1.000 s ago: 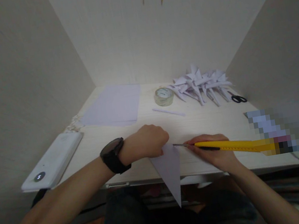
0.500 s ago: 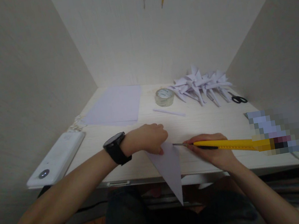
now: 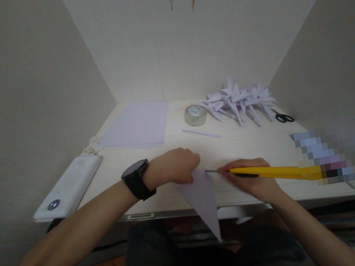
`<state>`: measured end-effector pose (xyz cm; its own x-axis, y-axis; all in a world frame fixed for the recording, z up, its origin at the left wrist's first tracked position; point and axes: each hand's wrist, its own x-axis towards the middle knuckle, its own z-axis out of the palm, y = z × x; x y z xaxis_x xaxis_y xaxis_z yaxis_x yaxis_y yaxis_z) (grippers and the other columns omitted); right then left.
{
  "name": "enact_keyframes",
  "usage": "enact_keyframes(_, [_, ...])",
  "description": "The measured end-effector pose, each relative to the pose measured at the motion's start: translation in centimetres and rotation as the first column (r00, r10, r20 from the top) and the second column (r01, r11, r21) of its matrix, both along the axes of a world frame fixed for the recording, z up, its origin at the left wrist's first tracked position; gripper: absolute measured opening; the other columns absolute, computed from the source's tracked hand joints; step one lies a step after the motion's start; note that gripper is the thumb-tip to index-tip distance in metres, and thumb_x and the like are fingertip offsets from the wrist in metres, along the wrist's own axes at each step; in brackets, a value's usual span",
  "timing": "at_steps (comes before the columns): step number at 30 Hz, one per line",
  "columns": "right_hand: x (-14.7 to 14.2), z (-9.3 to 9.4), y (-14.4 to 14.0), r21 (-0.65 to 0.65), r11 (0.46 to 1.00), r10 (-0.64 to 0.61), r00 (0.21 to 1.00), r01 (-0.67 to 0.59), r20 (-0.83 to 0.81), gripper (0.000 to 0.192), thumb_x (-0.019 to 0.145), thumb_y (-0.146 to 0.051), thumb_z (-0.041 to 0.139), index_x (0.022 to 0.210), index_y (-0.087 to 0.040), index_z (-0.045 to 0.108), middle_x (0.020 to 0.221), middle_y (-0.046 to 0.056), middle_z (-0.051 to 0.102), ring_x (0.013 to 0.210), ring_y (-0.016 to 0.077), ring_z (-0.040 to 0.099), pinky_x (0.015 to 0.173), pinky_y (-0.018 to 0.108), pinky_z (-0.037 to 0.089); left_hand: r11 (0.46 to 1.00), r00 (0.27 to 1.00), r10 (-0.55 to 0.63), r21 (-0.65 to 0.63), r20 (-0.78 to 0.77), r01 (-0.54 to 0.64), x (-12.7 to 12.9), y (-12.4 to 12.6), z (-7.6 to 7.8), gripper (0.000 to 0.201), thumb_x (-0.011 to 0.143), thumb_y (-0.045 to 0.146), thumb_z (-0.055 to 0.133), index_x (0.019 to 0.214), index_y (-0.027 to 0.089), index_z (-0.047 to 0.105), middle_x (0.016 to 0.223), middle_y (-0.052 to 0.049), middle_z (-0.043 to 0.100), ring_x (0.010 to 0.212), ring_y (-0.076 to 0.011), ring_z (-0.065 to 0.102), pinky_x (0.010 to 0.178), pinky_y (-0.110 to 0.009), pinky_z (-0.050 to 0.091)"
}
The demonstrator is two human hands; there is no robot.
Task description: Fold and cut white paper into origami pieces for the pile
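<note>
Head view: two hands cutting paper at the bench (image 3: 253, 140) edge.
Left hand (image 3: 172, 166) presses paper triangle (image 3: 202, 197) down, fingers curled; right hand (image 3: 253, 179) closed around yellow knife (image 3: 272, 172), blade pointing nine o'clock at the paper's edge.

One head-worn camera looks forward and down, close over the desk (image 3: 241, 145) in a walled corner.

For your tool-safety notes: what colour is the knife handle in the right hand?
Yellow; the utility knife shows best in the head view.
</note>
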<state>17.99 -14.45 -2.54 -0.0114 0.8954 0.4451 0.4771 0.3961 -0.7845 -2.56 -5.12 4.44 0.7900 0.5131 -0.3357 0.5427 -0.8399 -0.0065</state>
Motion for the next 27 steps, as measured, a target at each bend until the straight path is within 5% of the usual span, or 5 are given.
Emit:
enact_keyframes(12, [-0.3,0.0,-0.1,0.001,1.0,-0.026,1.0,0.026,-0.01,0.012,0.079,-0.034,0.072,0.075,-0.024,0.076,0.076,0.003,0.078,0.064,0.0201,0.074,0.062,0.028,0.063,0.998,0.999,-0.038,0.057,0.038,0.036,-0.6,-1.2,-0.5,0.018,0.079,0.022,0.065,0.094,0.012,0.066,0.094,-0.017,0.069,0.082,-0.0297,0.068,0.066,-0.037,0.049])
enact_keyframes(27, [0.0,0.2,0.0,0.004,1.0,-0.016,0.999,0.016,0.036,0.016,0.08,-0.038,0.072,0.075,-0.023,0.076,0.075,0.004,0.078,0.064,0.0203,0.073,0.063,0.028,0.063,0.993,0.997,-0.061,-0.099,-0.041,0.057,0.3,1.2,0.1,0.047,0.071,0.036,0.075,0.11,0.012,0.065,0.112,-0.016,0.063,0.094,-0.0257,0.059,0.077,-0.034,0.048])
